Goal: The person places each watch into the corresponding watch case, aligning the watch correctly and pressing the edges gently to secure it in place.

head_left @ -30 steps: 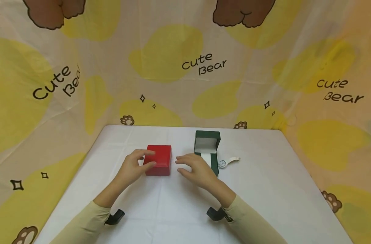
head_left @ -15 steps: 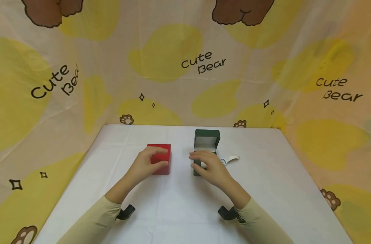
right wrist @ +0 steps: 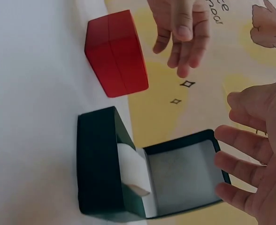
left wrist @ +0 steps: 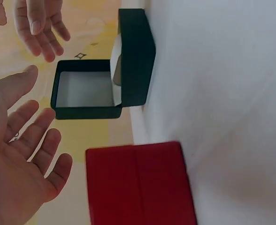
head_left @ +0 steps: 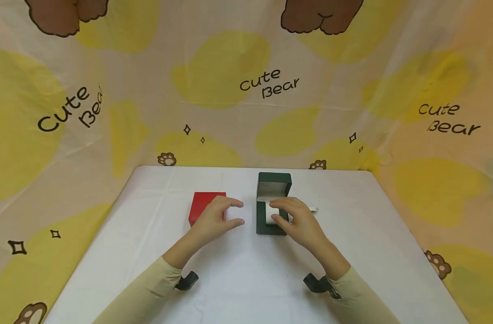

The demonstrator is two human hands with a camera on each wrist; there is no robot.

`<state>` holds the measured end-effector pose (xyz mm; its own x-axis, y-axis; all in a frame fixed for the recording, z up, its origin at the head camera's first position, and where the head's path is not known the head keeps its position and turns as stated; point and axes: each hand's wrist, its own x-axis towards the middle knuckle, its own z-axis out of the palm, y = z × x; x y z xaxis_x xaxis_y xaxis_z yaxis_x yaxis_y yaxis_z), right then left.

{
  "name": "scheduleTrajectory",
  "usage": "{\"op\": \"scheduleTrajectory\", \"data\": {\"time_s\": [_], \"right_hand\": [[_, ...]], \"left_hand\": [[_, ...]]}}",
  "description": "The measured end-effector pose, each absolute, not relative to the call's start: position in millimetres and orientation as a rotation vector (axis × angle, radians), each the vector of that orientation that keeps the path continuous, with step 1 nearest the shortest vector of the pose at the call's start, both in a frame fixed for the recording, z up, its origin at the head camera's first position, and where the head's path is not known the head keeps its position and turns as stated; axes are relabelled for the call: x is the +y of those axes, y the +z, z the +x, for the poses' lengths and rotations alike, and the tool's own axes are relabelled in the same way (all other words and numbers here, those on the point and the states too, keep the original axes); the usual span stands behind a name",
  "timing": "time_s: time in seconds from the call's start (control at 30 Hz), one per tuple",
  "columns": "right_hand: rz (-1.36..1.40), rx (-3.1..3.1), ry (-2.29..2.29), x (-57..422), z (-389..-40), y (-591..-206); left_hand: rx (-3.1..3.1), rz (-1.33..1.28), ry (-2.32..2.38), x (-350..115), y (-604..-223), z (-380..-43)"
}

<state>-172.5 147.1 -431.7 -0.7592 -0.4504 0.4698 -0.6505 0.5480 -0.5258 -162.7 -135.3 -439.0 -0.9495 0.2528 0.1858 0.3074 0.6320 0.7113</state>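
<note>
A green watch box (head_left: 261, 228) stands with its lid up on the white table, a pale cushion (head_left: 272, 213) inside it. My right hand (head_left: 303, 223) hovers over the box's right side, fingers spread and holding nothing. To the left sits a closed red box (head_left: 202, 202), partly covered in the head view by my left hand (head_left: 212, 223). That hand is in the air with thumb and fingers apart, nothing between them. Behind my right hand, only the pale strap end of a wristwatch (head_left: 313, 209) shows. Both boxes also appear in the left wrist view, the red box (left wrist: 138, 185) nearer.
The white tablecloth (head_left: 372, 252) covers the table. A yellow and cream curtain (head_left: 214, 67) printed with bears rises behind the table's far edge. Black wrist cameras (head_left: 317, 283) hang under both forearms.
Both hands have moved to the right: the left from over the red box toward the gap between the boxes, the right across the green box, now covering most of the watch. The boxes stay put.
</note>
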Motion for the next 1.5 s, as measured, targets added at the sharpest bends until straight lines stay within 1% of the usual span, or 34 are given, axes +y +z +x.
{"op": "scheduleTrajectory", "data": {"time_s": [0.2, 0.37, 0.6, 0.87, 1.13, 1.5], "right_hand": [[0.831, -2.514, 0.985, 165.0, -170.9, -434.5], [0.773, -2.520, 0.961, 180.8, -169.3, -438.0], [0.672, -2.557, 0.965, 194.4, -169.2, -439.9], [0.499, -2.651, 0.962, 203.2, -170.8, -444.1], [0.377, -2.746, 1.016, 209.9, -173.6, -455.8], [0.225, -2.861, 1.076, 217.2, -180.7, -473.3]], "left_hand": [[-2.761, -0.620, -1.240, -118.5, -451.3, -165.6], [-2.761, -0.684, -1.213, -104.2, -457.2, -171.0], [-2.816, -0.645, -1.123, -89.1, -456.6, -180.5], [-2.819, -0.735, -0.952, -73.7, -459.7, -197.7], [-2.881, -0.685, -0.962, -62.4, -472.6, -209.9], [-2.943, -0.654, -0.838, -56.1, -478.6, -218.6]]}}
